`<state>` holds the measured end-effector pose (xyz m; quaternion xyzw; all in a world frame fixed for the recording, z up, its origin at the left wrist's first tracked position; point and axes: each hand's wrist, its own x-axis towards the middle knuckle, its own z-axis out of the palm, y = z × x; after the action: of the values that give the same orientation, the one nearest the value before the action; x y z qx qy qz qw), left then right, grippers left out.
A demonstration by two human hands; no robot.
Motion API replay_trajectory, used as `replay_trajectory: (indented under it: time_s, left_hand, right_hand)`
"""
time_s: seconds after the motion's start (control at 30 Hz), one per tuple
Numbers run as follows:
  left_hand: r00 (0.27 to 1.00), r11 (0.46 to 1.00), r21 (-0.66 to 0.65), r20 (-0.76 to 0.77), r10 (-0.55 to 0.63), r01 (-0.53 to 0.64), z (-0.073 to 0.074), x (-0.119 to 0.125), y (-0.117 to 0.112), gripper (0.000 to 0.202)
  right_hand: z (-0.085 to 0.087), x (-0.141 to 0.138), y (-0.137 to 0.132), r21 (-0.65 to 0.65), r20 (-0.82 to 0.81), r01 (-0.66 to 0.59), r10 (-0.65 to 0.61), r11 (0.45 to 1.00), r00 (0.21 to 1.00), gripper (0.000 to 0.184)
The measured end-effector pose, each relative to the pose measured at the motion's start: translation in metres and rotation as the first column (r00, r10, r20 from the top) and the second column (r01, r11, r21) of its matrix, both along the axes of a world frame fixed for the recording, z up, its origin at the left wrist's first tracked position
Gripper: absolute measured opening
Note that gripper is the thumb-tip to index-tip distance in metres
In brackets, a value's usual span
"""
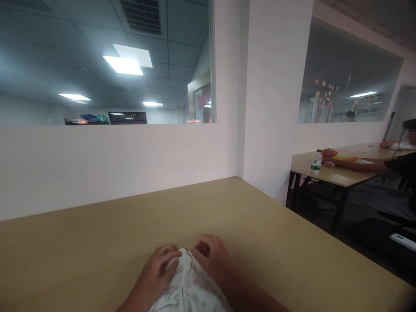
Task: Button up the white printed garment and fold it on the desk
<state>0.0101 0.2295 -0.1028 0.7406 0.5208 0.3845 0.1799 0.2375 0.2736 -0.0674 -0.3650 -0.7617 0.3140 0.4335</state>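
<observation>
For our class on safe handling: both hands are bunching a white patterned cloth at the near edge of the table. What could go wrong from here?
1. The white patterned cloth sits at the near edge of the light wooden table; it might slide off toward the lap.
2. The left hand and right hand pinch only its top, so the bunched fabric could slip loose.
3. Much of the cloth is out of frame, so snags there would go unseen.

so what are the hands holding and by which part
Both hands grip a white printed cloth at its bunched top end: the left hand on its left side, the right hand on its right, above the wooden table.
</observation>
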Motion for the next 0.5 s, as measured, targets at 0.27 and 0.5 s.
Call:
replay_trajectory:
  time_s: [0.27, 0.5]
  left_hand:
    - [0.913, 0.972, 0.146, -0.342, 0.222, -0.182, -0.004, -0.015, 0.008, 0.028]
    - [0.940, 0.958, 0.193, -0.226, 0.255, -0.214, 0.027, -0.002, -0.002, 0.012]
  right_hand:
    - [0.000, 0.005, -0.028, 0.074, 0.355, -0.235, 0.194, 0.969, 0.915, 0.027]
    - [0.001, 0.009, -0.014, 0.102, 0.387, -0.191, 0.138, 0.976, 0.912, 0.008]
